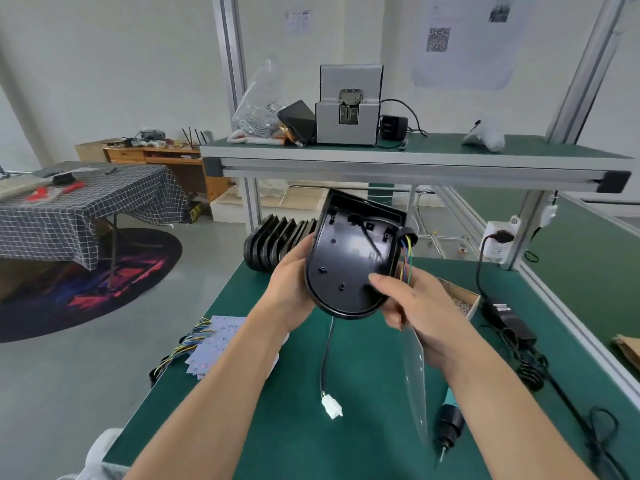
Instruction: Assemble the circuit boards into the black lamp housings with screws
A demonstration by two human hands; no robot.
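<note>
Both hands hold one black plastic D-shaped lamp housing (349, 258) up above the green bench mat (304, 393), open side facing the camera. Left hand (291, 282) cups its left edge, fingers behind it. Right hand (412, 306) grips the lower right rim, thumb inside the shell, also pinching a clear plastic sheet (415, 375) hanging down. Coloured wires (407, 258) exit the housing's right side. Black cable with white connector (331, 407) dangles below. Beyond left hand: row of stacked black housings (273, 240). Left of left forearm: pile of white circuit boards with striped wires (211, 344). Below right hand: teal-and-black electric screwdriver (448, 424). Right of right hand: cardboard tray of screws (462, 303).
</note>
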